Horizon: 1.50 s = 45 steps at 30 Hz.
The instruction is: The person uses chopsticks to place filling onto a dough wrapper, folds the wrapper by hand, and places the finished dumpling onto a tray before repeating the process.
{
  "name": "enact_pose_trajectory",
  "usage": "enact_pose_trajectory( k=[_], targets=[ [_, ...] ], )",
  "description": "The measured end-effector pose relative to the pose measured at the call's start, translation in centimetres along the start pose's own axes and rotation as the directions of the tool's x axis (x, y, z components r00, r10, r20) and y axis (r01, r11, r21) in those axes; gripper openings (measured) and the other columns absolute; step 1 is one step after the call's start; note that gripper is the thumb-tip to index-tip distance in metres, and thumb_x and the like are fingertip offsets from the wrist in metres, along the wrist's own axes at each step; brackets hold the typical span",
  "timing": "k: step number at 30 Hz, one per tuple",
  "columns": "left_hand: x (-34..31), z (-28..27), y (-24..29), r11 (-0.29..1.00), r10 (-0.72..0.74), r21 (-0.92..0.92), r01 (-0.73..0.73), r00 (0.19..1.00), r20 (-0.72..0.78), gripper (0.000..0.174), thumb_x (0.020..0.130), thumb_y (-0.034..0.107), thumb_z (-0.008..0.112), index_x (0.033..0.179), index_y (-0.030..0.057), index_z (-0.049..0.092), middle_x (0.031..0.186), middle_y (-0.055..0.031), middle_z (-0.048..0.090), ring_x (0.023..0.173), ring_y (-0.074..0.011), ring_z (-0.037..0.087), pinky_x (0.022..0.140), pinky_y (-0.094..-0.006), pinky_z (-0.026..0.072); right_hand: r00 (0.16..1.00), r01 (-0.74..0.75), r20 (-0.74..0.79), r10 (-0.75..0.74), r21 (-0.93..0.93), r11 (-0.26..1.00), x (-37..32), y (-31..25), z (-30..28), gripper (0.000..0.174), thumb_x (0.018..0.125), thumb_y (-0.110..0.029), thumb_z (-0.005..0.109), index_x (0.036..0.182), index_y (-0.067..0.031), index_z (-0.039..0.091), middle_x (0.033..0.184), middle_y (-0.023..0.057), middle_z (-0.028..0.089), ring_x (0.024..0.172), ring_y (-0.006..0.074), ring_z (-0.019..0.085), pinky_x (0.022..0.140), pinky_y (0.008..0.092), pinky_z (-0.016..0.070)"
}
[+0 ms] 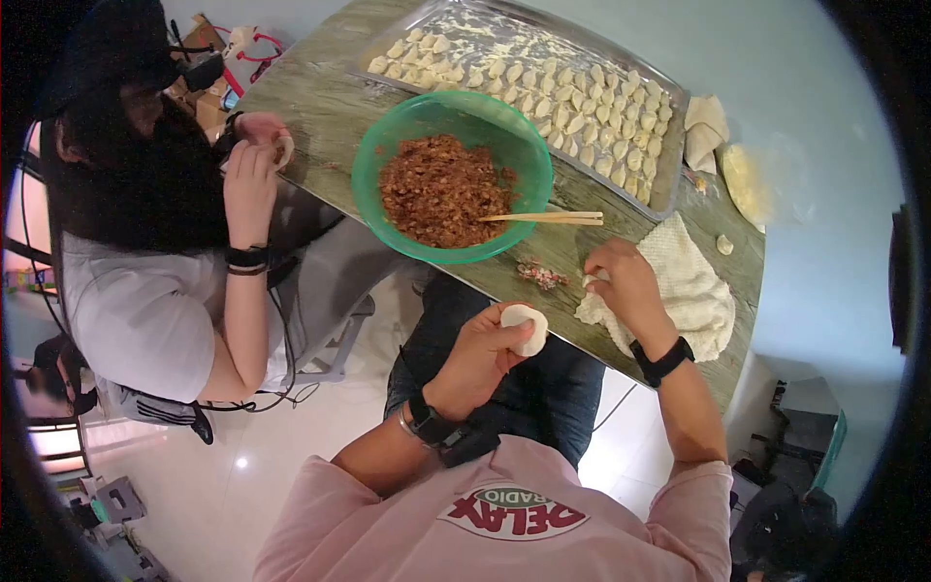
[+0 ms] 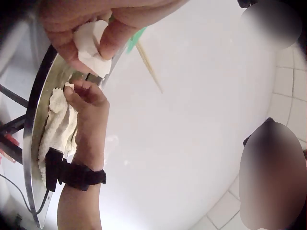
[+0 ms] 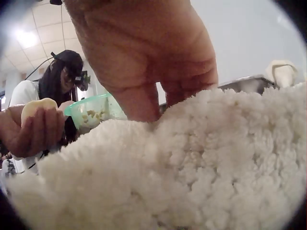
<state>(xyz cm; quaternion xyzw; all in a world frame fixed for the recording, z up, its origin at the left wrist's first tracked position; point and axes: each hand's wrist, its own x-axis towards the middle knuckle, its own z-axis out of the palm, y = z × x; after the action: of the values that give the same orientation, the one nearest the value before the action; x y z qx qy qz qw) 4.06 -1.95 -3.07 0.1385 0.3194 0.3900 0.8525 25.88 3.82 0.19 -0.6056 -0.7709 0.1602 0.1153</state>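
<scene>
My left hand (image 1: 475,357) holds a round white dumpling wrapper (image 1: 527,328) at the table's near edge, thumb on top of it. In the left wrist view the same wrapper (image 2: 91,50) looks slightly bent between thumb and fingers. To the right, my right hand (image 1: 626,279) pinches the edge of a cream towel (image 1: 700,291) with curled fingers. The right wrist view has the towel's fluffy pile (image 3: 192,163) in front, hiding the fingertips. Between the hands, a small patch of pinkish crumbs (image 1: 541,274) lies on the table.
A green bowl (image 1: 365,184) of meat filling (image 1: 436,189) with chopsticks (image 1: 572,218) stands ahead. Behind it is a floured metal tray (image 1: 485,34) with many dumplings (image 1: 592,107). At left another person (image 1: 145,310) holds a wrapper (image 1: 283,152). A dough piece (image 1: 724,244) lies far right.
</scene>
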Motion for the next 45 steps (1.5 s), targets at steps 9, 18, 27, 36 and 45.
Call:
enact_pose_trajectory(
  k=[9, 18, 27, 36, 45],
  targets=[
    [0.0, -0.4, 0.2, 0.999, 0.036, -0.006, -0.036, 0.999, 0.005, 0.020, 0.086, 0.009, 0.057, 0.105, 0.0038, 0.055, 0.096, -0.0048, 0.062, 0.086, -0.0135, 0.060, 0.076, -0.0253, 0.0487, 0.975, 0.038, -0.185, 0.124, 0.688, 0.725, -1.7, 1.4, -0.3, 0.014, 0.071, 0.000, 0.066, 0.077, -0.0028, 0.054, 0.078, 0.0045, 0.058, 0.077, 0.0175, 0.058, 0.069, 0.0326, 0.0465],
    [0.3, 0.7, -0.3, 0.999, 0.016, 0.053, -0.015, 1.000, -0.016, 0.017, 0.087, 0.009, 0.056, 0.103, 0.0040, 0.056, 0.096, -0.0045, 0.062, 0.088, -0.0138, 0.060, 0.078, -0.0272, 0.0486, 0.862, -0.343, 0.043, 0.504, 0.782, 0.521, -5.5, 5.7, -2.7, 0.017, 0.074, 0.000, 0.065, 0.073, -0.0064, 0.050, 0.074, 0.0019, 0.058, 0.063, 0.0085, 0.055, 0.056, 0.0190, 0.0426],
    [0.8, 1.1, -1.0, 0.996, -0.018, 0.089, 0.018, 1.000, -0.003, 0.018, 0.088, 0.008, 0.054, 0.105, 0.0034, 0.056, 0.097, -0.0059, 0.062, 0.089, -0.0146, 0.060, 0.078, -0.0272, 0.0492, 0.900, -0.117, -0.168, 0.402, 0.796, 0.594, -7.3, 5.2, -3.2, 0.019, 0.074, -0.001, 0.068, 0.070, -0.0072, 0.050, 0.066, -0.0038, 0.050, 0.062, 0.0041, 0.047, 0.057, 0.0192, 0.0376],
    [1.0, 2.0, -1.4, 0.994, -0.011, 0.108, 0.013, 1.000, -0.016, 0.021, 0.087, 0.010, 0.056, 0.106, 0.0023, 0.055, 0.097, -0.0064, 0.062, 0.088, -0.0135, 0.060, 0.078, -0.0260, 0.0486, 0.857, -0.217, -0.185, 0.481, 0.717, 0.662, -7.5, 7.3, -2.1, 0.024, 0.069, -0.009, 0.076, 0.078, -0.0046, 0.053, 0.070, 0.0003, 0.052, 0.066, 0.0090, 0.050, 0.059, 0.0226, 0.0398],
    [3.3, 3.2, -1.5, 0.936, 0.137, 0.326, -0.137, 0.990, 0.023, 0.026, 0.087, 0.008, 0.055, 0.112, 0.0030, 0.053, 0.105, -0.0068, 0.059, 0.098, -0.0161, 0.057, 0.083, -0.0299, 0.0474, 0.949, 0.129, -0.299, -0.099, 0.081, 0.988, -6.1, 1.0, -1.0, 0.036, 0.060, -0.011, 0.076, 0.092, -0.0047, 0.060, 0.088, 0.0108, 0.056, 0.088, 0.0314, 0.053, 0.075, 0.0353, 0.0439]
  ],
)
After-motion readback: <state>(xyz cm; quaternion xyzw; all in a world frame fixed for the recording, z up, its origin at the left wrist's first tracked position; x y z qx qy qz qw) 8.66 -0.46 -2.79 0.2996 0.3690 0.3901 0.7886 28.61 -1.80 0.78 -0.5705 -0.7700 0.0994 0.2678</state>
